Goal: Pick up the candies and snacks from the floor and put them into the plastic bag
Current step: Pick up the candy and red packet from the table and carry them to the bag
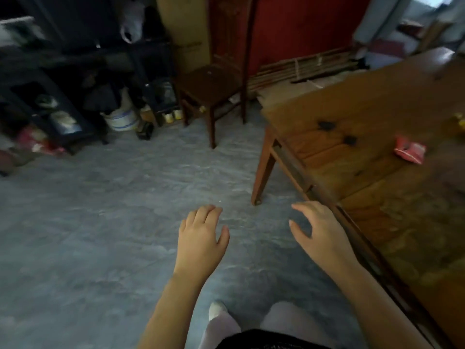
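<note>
My left hand (201, 238) hovers over the grey floor (100, 222), fingers loosely curled, holding nothing. My right hand (319, 227) is held beside the wooden table's edge, fingers spread and empty. A pink snack packet (409, 149) lies on the wooden table (352, 152) at the right. A yellow item (458, 122) sits blurred at the table's far right edge. No candies show on the floor in front of me, and no plastic bag for the task is plainly visible. The frame is motion-blurred.
A wooden chair (214, 89) stands at the back centre. Dark shelving with clutter (50, 102) fills the back left, with a white bucket (123, 119) and pink items (37, 142) on the floor. My legs and a white shoe (216, 309) are below.
</note>
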